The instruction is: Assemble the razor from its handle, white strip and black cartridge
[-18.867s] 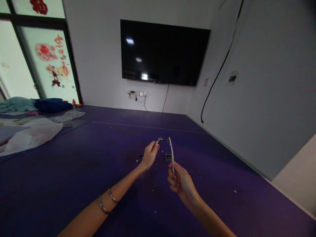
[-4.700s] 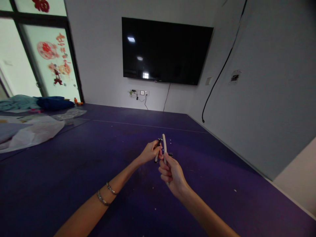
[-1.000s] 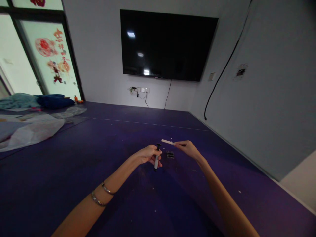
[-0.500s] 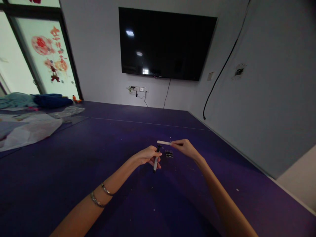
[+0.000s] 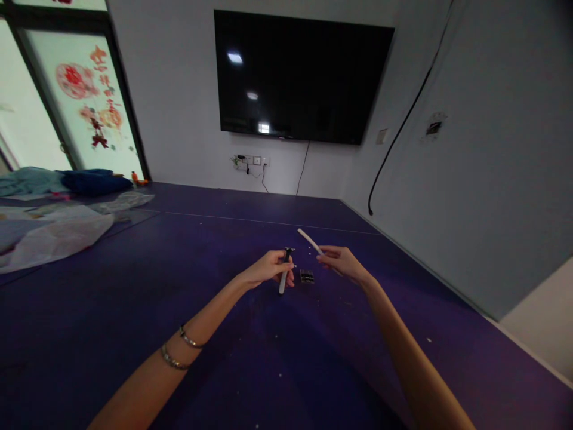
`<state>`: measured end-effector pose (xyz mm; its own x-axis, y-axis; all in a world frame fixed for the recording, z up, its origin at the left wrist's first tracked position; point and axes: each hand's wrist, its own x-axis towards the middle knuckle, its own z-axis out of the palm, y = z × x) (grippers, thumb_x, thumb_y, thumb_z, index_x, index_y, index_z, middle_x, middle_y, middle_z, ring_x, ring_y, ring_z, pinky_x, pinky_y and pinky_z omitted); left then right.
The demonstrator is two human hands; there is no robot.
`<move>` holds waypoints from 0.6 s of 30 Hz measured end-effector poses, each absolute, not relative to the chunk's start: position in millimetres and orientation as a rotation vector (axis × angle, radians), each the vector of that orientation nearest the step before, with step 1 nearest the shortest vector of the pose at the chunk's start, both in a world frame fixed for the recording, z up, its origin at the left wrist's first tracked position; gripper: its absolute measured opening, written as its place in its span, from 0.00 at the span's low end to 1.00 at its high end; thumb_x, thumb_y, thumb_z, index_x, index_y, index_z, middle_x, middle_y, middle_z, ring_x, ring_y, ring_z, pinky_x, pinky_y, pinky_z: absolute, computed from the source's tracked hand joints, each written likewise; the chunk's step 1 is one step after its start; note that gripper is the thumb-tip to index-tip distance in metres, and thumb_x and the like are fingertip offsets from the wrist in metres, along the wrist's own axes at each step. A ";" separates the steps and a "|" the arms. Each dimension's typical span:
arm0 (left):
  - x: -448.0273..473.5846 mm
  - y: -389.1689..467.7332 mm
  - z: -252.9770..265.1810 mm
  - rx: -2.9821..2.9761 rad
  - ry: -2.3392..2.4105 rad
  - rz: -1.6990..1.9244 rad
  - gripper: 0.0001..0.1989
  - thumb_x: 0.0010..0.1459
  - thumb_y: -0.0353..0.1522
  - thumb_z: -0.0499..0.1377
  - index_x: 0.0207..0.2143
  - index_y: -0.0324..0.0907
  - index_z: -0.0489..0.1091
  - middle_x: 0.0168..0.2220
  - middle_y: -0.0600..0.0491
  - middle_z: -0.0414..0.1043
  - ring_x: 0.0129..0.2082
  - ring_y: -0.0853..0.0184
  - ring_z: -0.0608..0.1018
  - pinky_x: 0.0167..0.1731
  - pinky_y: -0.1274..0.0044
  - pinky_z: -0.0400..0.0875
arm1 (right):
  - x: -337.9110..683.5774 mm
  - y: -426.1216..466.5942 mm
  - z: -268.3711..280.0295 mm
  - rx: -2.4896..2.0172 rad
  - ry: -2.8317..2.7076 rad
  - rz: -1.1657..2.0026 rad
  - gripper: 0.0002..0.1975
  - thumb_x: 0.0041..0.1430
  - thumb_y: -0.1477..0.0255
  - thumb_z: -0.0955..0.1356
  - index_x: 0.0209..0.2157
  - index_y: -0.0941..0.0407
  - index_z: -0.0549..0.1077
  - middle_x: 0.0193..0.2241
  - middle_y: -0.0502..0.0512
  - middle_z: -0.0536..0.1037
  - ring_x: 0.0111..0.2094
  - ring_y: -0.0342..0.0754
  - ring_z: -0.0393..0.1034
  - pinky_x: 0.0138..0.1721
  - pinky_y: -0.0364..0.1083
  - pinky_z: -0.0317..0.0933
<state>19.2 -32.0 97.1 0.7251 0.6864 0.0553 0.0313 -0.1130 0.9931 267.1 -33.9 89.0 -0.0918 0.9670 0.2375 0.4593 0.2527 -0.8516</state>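
My left hand is closed around what looks like a razor, with a grey-white handle and a dark T-shaped head. It stands nearly upright, head at the top. My right hand pinches a slim white stick, which slants up and to the left, clear of the razor. Too small to identify, a dark square item with lighter bars lies on the purple surface between the hands.
Small white bits are scattered over the purple surface. At the left lie crumpled clear plastic and blue cloth. A black cable hangs down the right wall, and a television is mounted ahead.
My right hand has drawn slightly right and up, and the white stick has tilted from nearly level to slanting. My left hand has risen a little with the razor.
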 end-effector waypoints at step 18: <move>14.2 -33.8 119.7 1.656 0.532 0.815 0.11 0.52 0.34 0.59 0.32 0.36 0.62 0.26 0.49 0.73 0.26 0.66 0.77 0.28 0.74 0.72 | 230.7 -48.0 89.2 -1.702 -1.751 -0.003 0.19 0.57 0.65 0.59 0.24 0.59 0.76 0.22 0.59 0.77 0.25 0.47 0.72 0.25 0.41 0.57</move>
<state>14.2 -33.8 119.7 0.6554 0.7191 0.2310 -0.0783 -0.2395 0.9677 230.7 -48.0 89.2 0.0928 0.8815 0.4631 0.8830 0.1421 -0.4474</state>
